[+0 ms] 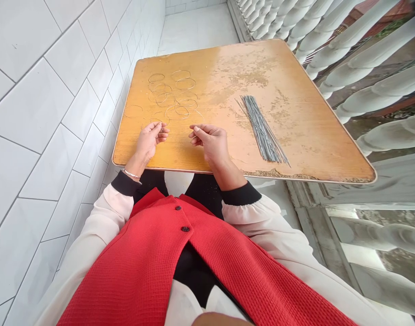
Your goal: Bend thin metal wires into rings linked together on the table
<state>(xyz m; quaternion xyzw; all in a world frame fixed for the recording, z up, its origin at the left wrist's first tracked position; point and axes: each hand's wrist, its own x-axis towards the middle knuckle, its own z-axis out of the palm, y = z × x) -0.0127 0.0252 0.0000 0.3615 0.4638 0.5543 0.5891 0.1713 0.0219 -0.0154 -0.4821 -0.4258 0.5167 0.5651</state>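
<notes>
Evidently the thin wire [200,116] is what matters most; it seems to be held between the two hands, low over the near part of the table [295,90], with a pale arc rising beyond the fingers. From where I stand, I can't tell that arc for certain from the rings behind it. On the left hand [148,140], thumb and forefinger close in a narrow pinch; the right hand [214,142] pinches likewise, its other fingers curled in. The exact ends of the wire are too fine to make out.

Working so slight a piece well, I'd say, calls for light, even pressure from both sides, the thumbs following the curve rather than pushing at one spot, where it could kink. Wrists level would help keep the bend flat.

Just beyond the fingers lie many wire rings [166,93], several overlapping. Well to the right rests a bundle of straight grey wires [264,131], laid roughly parallel. Farther out, a white tiled wall [68,99] runs along the left, and pale balusters [350,68] line the right.
</notes>
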